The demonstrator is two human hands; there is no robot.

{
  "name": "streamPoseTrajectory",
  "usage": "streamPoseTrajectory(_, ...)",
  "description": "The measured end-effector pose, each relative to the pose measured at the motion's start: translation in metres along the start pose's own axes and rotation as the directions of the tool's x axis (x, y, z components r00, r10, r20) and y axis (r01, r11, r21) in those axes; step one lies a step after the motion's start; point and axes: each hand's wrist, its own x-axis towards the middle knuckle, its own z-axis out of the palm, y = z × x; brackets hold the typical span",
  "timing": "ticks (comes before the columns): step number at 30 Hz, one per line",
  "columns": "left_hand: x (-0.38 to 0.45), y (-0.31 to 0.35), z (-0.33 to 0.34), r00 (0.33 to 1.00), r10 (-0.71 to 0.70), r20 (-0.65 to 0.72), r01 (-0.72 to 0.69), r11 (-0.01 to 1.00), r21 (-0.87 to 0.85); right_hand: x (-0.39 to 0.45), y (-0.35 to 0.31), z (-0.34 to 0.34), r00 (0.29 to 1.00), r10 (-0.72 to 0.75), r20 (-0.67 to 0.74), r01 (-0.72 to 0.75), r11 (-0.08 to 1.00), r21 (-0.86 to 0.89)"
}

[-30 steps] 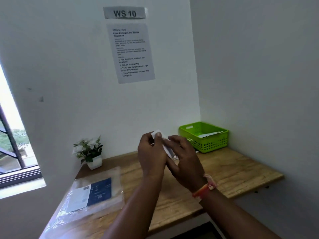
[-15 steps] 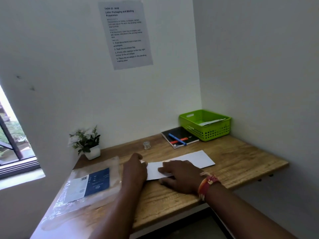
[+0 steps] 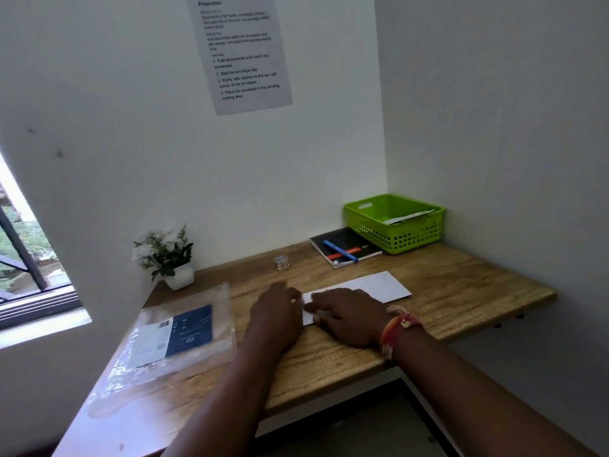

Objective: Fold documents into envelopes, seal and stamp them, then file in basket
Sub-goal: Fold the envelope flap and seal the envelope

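Pressing our flat right hand (image 3: 349, 316) on the white envelope (image 3: 369, 286); our relaxed left hand (image 3: 276, 311) touches the envelope's left end.

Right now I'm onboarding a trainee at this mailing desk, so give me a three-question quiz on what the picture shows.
1. True or false: the white envelope lies flat on the wooden desk.
2. Which lies on the black notebook? A) blue pen B) scissors C) tape roll
3. Fill in: the green basket stands in the desk's far ____ corner.

Key
1. True; the left hand and the right hand rest on its near end.
2. A
3. right; it already holds white paper.
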Motion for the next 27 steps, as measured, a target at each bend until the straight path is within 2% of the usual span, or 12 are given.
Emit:
streamPoseTrajectory(2,-0.002,0.003,0.003,0.989,0.083,0.12,-0.07,0.992,-0.106,0.001,0.0,0.001,1.0,-0.007,-0.003,0.007,1.0,-0.01)
streamPoseTrajectory(3,-0.001,0.004,0.005,0.982,0.088,0.167,-0.071,0.992,-0.104,0.001,0.0,0.001,1.0,0.009,0.006,-0.009,1.0,-0.013)
streamPoseTrajectory(8,0.004,0.004,0.003,0.952,0.03,0.304,-0.036,0.999,0.014,0.01,0.004,0.001,0.975,0.156,0.157,-0.135,0.981,-0.139)
streamPoseTrajectory(10,0.004,0.006,0.0,0.939,0.031,0.344,-0.046,0.998,0.035,0.009,0.009,-0.001,0.962,0.21,0.174,-0.183,0.97,-0.158)
streamPoseTrajectory(20,0.004,0.005,0.0,0.934,0.046,0.356,-0.068,0.996,0.051,-0.012,0.051,-0.027,0.903,0.404,0.148,-0.373,0.907,-0.198)
streamPoseTrajectory(27,0.004,0.005,0.001,0.936,0.027,0.351,-0.048,0.997,0.052,-0.015,0.056,-0.028,0.883,0.451,0.134,-0.413,0.879,-0.236)
